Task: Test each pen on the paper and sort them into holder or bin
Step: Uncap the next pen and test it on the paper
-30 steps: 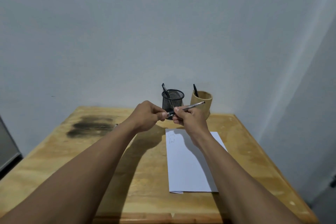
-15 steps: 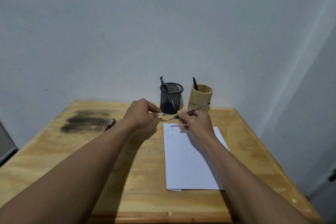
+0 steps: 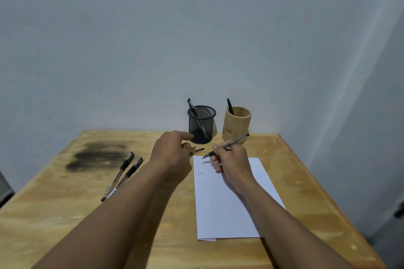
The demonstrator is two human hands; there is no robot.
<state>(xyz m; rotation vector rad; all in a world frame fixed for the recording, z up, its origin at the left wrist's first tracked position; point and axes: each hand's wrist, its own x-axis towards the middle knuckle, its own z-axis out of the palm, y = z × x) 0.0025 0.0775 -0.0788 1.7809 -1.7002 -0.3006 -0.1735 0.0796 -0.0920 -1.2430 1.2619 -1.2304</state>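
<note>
Right hand point(image 3: 231, 159) gripping slim pen point(image 3: 227, 146), flat white paper point(image 3: 227, 203)

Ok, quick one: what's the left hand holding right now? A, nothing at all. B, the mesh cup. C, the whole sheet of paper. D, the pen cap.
D: the left hand pinches the small pen cap just left of the paper's top edge, while the right hand holds the uncapped pen with its tip at the paper.

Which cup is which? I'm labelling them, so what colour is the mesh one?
Black: the mesh pen cup, left of the wooden cup. Head view.
</note>
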